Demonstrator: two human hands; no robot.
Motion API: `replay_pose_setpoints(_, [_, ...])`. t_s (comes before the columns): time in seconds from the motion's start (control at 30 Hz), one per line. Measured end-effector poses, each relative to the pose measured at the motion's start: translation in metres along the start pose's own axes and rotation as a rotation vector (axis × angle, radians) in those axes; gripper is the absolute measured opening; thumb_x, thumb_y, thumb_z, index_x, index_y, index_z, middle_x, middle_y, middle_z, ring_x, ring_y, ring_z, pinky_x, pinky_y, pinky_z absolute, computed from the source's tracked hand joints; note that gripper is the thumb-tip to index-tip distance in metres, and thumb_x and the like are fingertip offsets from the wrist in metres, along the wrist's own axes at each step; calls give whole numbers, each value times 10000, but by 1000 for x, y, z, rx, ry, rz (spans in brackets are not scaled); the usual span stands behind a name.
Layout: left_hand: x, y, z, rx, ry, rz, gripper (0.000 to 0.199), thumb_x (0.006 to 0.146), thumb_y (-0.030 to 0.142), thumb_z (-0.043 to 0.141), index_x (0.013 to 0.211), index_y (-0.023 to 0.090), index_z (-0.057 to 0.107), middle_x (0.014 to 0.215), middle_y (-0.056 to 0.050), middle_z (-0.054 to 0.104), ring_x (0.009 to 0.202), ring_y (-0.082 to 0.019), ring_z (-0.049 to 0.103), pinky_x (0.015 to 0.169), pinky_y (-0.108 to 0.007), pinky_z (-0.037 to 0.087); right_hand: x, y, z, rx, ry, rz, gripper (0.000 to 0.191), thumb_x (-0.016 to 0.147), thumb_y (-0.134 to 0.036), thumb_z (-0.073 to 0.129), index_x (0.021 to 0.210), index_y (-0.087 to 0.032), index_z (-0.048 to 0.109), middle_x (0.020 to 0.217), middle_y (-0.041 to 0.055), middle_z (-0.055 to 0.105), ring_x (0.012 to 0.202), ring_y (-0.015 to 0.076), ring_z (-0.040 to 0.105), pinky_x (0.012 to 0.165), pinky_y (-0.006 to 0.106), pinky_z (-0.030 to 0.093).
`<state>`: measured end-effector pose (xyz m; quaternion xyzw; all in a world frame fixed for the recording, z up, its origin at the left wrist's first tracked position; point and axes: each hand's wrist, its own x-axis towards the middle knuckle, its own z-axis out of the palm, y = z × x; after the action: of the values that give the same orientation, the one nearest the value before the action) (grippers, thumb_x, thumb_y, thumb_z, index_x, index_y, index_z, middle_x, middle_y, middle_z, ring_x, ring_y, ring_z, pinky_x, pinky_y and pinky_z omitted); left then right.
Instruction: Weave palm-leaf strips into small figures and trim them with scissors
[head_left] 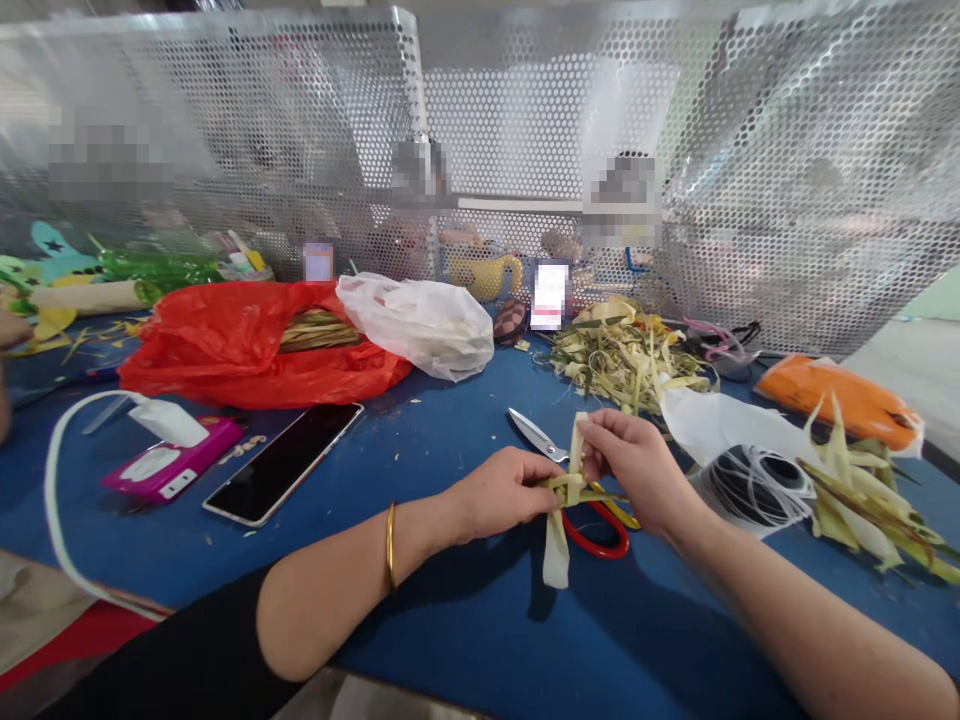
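Observation:
Pale green leaf strips [556, 550] cross each other in a small woven knot above the blue table. My left hand [504, 492] pinches the knot from the left, its fingers closed on it. At the upper end of one strip, my right hand [631, 462] has thumb and fingertips pressed together around the leaf. One strip hangs down below the knot, and a thin end points right. Just behind and beneath the work lie scissors [603, 548] with red and yellow handles, their blades pointing to the upper left, partly hidden by the hands and strips.
A phone [285, 465], a magenta power strip [176, 462] and a red bag [217, 345] lie left. Behind are a white bag [424, 322] and leaf scraps [622, 355]. At right are a wire spool [757, 487] and an orange packet [840, 395]. Perforated metal [525, 120] stands behind.

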<state>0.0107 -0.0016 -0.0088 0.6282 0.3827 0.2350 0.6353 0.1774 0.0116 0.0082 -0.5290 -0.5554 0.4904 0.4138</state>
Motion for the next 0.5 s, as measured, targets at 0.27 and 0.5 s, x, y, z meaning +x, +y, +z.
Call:
replay_pose_setpoints(0.27, [-1,-1,0,86,93,-20,302,699,424,667,654,128,626,562,55,409,559,-82,298,511,-233,203,-1,3,7,93,18,10,327,728,-475,656,650,-186,524,569,-39,591,382,68,469,404,210,349])
replay_pose_setpoints(0.5, [-1,-8,3,286,79,-14,352,718,400,634,514,154,485,519,67,322,535,-78,275,487,-239,190,-4,1,5,320,-154,184,340,659,-454,740,641,-173,548,449,-22,565,408,80,476,443,199,357])
